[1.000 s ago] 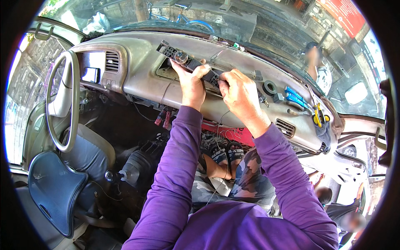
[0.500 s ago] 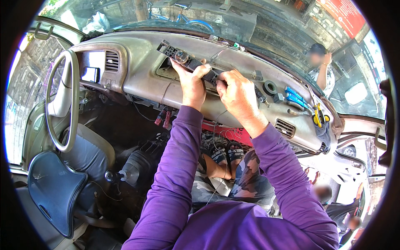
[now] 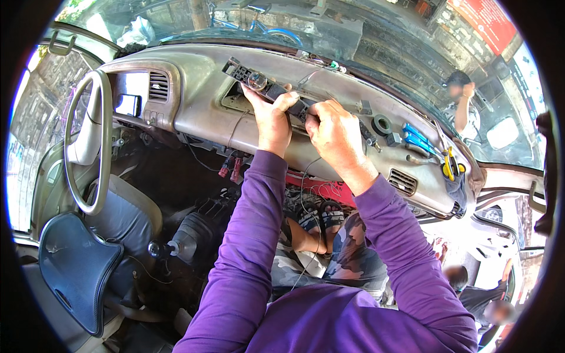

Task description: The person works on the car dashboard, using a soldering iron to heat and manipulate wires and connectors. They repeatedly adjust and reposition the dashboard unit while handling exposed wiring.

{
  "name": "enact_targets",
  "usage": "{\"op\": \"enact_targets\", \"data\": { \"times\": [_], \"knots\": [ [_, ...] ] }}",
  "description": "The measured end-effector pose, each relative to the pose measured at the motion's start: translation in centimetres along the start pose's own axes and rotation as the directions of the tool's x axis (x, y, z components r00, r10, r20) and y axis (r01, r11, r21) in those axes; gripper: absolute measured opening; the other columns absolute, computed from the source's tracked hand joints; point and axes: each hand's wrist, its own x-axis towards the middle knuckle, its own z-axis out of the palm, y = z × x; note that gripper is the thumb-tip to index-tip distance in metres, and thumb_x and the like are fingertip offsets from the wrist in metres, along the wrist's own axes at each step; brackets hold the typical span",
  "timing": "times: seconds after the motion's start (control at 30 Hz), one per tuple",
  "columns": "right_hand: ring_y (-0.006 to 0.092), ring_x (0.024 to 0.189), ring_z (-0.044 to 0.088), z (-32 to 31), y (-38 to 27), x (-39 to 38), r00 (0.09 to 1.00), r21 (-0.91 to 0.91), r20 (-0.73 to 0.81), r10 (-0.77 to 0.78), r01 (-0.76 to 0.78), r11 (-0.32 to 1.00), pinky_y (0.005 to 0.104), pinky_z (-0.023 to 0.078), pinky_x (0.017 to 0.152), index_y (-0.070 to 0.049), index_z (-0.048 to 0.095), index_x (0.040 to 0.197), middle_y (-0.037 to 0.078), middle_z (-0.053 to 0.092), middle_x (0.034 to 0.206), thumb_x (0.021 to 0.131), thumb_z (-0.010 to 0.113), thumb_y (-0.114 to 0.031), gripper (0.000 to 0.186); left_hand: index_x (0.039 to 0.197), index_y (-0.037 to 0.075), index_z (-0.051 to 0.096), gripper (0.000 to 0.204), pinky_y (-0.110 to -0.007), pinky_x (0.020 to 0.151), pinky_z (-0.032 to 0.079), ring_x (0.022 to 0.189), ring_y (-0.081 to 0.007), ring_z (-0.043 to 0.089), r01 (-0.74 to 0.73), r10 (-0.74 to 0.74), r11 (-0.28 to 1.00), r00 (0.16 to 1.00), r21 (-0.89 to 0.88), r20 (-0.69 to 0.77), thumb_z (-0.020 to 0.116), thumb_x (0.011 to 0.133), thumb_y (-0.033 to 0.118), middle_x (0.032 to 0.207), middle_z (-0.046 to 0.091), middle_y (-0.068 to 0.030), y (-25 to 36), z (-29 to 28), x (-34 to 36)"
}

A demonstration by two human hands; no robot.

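Note:
My left hand [image 3: 272,120] is closed around a long, narrow dark plastic part [image 3: 275,90], held tilted above the dashboard [image 3: 203,115]. A round clear piece [image 3: 256,80] sits on that part near its upper left end. At the lower right end, the fingers of my right hand [image 3: 336,134] are pinched together against the part; what lies between them is hidden. Under the part is a rectangular opening [image 3: 234,101] in the dashboard top. A thin dark wire [image 3: 236,126] runs down the dashboard next to my left wrist.
Right of my hands lie a black tape roll [image 3: 381,123], blue-handled tool [image 3: 415,136], yellow-and-black tool [image 3: 452,167] and dark rod-like tool [image 3: 368,135]. Left are the steering wheel [image 3: 106,141] and gear lever [image 3: 159,249]. Red connectors [image 3: 231,166] hang below. People are outside.
My hands and the dark part have barely moved. Beyond the windscreen, a person has shifted slightly to the right and lower. People outside on the right have moved a little.

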Motion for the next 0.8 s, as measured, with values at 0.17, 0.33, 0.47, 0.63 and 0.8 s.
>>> {"op": "enact_targets", "data": {
  "times": [0.17, 0.33, 0.47, 0.63, 0.8],
  "knots": [
    [0.0353, 0.075, 0.072, 0.11, 0.19, -0.04, 1.000, 0.007, -0.004, -0.011, 0.011, 1.000, 0.0465, 0.059, 0.068, -0.007, 0.068, 0.086, 0.011, 0.070, 0.087, 0.085, 0.076, -0.013, 0.010, 0.153, 0.018, 0.032, 0.094, -0.045, 0.105, 0.053, 0.112, -0.0282, 0.063, -0.007, 0.007, 1.000, 1.000, 0.006, -0.004, 0.072, 0.073, -0.009, 0.127, 0.051, -0.0102, 0.02, -0.02, 0.03],
    [0.0354, 0.075, 0.072, 0.10, 0.02, -0.04, 1.000, 0.017, -0.022, -0.009, 0.009, 1.000, 0.0460, 0.059, 0.068, -0.007, 0.069, 0.088, 0.011, 0.070, 0.087, 0.085, 0.076, -0.013, 0.009, 0.153, 0.018, 0.032, 0.094, -0.045, 0.105, 0.053, 0.113, -0.0278, 0.062, -0.024, 0.024, 1.000, 1.000, -0.007, 0.007, 0.072, 0.073, -0.010, 0.128, 0.051, -0.0109, -0.05, -0.07, 0.08],
    [0.0359, 0.075, 0.072, 0.05, 0.02, -0.03, 0.999, 0.020, -0.043, -0.010, 0.011, 1.000, 0.0459, 0.059, 0.068, -0.008, 0.070, 0.089, 0.011, 0.070, 0.088, 0.085, 0.076, -0.012, 0.009, 0.153, 0.017, 0.032, 0.093, -0.044, 0.105, 0.054, 0.113, -0.0268, 0.062, -0.014, 0.014, 1.000, 1.000, -0.001, 0.017, 0.071, 0.073, -0.010, 0.128, 0.051, -0.0104, -0.11, -0.03, 0.08],
    [0.0365, 0.075, 0.071, 0.25, 0.16, -0.06, 0.999, 0.015, -0.032, -0.025, 0.026, 1.000, 0.0462, 0.059, 0.068, -0.007, 0.069, 0.090, 0.011, 0.070, 0.088, 0.084, 0.076, -0.012, 0.010, 0.152, 0.017, 0.033, 0.093, -0.044, 0.105, 0.054, 0.114, -0.0262, 0.061, -0.013, 0.013, 1.000, 1.000, -0.002, 0.010, 0.072, 0.073, -0.010, 0.128, 0.051, -0.0097, -0.04, -0.14, 0.11],
    [0.0374, 0.080, 0.071, -0.03, 0.57, 0.05, 0.997, -0.005, 0.046, -0.059, 0.060, 0.998, 0.0473, 0.059, 0.071, -0.005, 0.068, 0.093, 0.013, 0.069, 0.089, 0.083, 0.077, -0.011, 0.014, 0.154, 0.016, 0.031, 0.095, -0.044, 0.106, 0.053, 0.114, -0.0267, 0.061, -0.024, 0.024, 1.000, 1.000, -0.001, 0.014, 0.073, 0.073, -0.010, 0.128, 0.052, -0.0097, 0.06, 0.07, -0.01]
  ]
}}
